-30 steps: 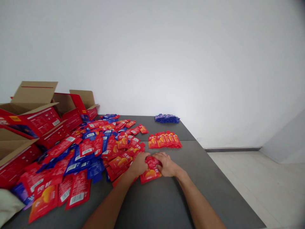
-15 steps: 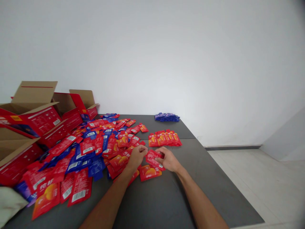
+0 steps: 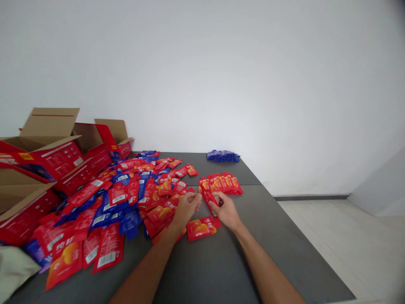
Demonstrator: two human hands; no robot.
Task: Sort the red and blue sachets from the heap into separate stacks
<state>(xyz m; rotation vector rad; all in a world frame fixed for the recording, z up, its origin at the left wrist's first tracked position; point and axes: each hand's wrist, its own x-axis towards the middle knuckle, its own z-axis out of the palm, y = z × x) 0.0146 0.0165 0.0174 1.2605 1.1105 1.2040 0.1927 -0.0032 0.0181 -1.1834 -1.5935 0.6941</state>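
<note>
Our right hand grips a flat red plastic pouch, its long axis slanting away leftward; our left hand curls just left of it, whether closed we cannot tell. Beyond lies an overlapping row of red-and-orange pouches.

Two large white Chinese characters, the first apparently 纯, are printed on the flat red plastic pouches with orange fruit pictures; the second cannot be made out with certainty. White rectangular barcode panels are borne by red plastic pouches lying back side up and by blue plastic pouches. On the open red cardboard carton, white print and a barcode are too small to be read.
</note>
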